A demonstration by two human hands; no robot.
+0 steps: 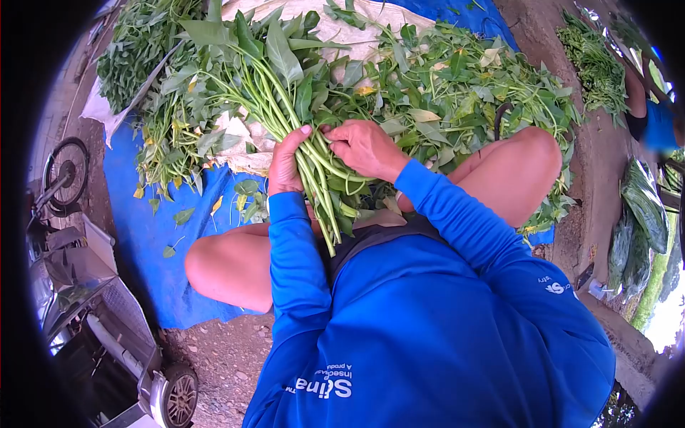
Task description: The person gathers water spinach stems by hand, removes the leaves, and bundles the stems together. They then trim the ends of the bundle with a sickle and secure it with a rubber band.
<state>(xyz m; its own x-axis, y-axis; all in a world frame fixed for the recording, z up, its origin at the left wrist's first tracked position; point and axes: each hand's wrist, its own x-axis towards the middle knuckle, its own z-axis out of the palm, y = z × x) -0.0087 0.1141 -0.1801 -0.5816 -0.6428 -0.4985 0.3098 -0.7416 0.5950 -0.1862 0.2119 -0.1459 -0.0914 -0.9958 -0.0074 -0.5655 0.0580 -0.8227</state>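
Note:
A bunch of long-stemmed leafy greens, looking like water spinach (275, 89), lies across my left hand (287, 158). My left fingers wrap round the stems, with the cut ends pointing down toward my lap and the leaves away from me. Against the right side of the bunch is my right hand (362, 148), its thumb and fingers pinched together at the stems. What sits between those fingertips is too small to make out. Around both hands spreads a heap of loose greens (457, 93), some leaves yellowed.
Beneath the greens are a pale sack cloth (342, 46) and a blue tarp (139, 235). More greens (146, 60) are piled at the far left. A wheeled vehicle (118, 335) stands at left. Another person's arm (635, 96) shows at far right, near bundled greens (592, 68).

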